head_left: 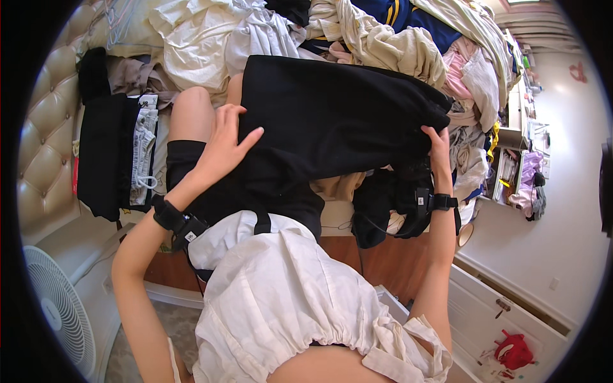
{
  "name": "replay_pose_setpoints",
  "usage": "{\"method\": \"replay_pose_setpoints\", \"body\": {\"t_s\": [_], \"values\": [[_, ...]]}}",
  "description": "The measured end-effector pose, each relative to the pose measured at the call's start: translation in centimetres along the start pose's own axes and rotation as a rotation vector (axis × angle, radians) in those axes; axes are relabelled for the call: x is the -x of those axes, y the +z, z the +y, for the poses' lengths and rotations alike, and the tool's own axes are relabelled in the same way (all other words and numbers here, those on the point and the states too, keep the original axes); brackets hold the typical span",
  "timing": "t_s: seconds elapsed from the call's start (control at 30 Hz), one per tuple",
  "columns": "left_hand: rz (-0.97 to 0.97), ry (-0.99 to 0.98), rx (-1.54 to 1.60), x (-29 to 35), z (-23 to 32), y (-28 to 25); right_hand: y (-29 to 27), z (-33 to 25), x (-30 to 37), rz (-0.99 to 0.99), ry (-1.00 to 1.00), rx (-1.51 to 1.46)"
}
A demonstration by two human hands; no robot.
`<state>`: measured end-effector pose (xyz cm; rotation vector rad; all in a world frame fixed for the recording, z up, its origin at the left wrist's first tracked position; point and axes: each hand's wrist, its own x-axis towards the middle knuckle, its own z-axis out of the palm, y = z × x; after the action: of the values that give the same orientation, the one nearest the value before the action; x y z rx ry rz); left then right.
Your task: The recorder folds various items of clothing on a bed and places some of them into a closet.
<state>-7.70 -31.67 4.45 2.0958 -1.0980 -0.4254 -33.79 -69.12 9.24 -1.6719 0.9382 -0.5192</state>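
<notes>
A black garment (332,115), its exact kind not clear, lies spread across my lap and the bed in front of me. At its left edge rests my left hand (222,143), thumb and fingers apart, the fingertips close to or touching the cloth. My right hand (438,145) pinches the garment's right end, with the thumb on top and the other fingers partly hidden. Both wrists wear black straps with small boxes. Left of my knee lies a stack of folded clothes, a black piece (105,153) beside grey drawstring shorts (144,150).
Heaped clothes (396,48) cover the far side of the bed. A tufted headboard (54,140) stands at left, above a white fan (60,313). A black bag-like item (383,207) hangs by the bed's edge. An open drawer (504,319) juts out at lower right.
</notes>
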Motion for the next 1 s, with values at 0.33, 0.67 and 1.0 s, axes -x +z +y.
{"method": "replay_pose_setpoints", "body": {"t_s": [0.33,0.67,1.0], "values": [[-0.062,-0.549,0.587,-2.5,-1.8,0.8,-1.2,6.4,-3.8,0.359,-0.065,0.475],[-0.435,-0.632,0.799,-2.8,-0.2,0.1,-0.1,2.0,-2.5,0.008,0.083,-0.027],[-0.366,-0.489,1.005,-2.0,-0.1,-2.1,1.2,3.8,-1.8,0.326,-0.034,0.175]]}}
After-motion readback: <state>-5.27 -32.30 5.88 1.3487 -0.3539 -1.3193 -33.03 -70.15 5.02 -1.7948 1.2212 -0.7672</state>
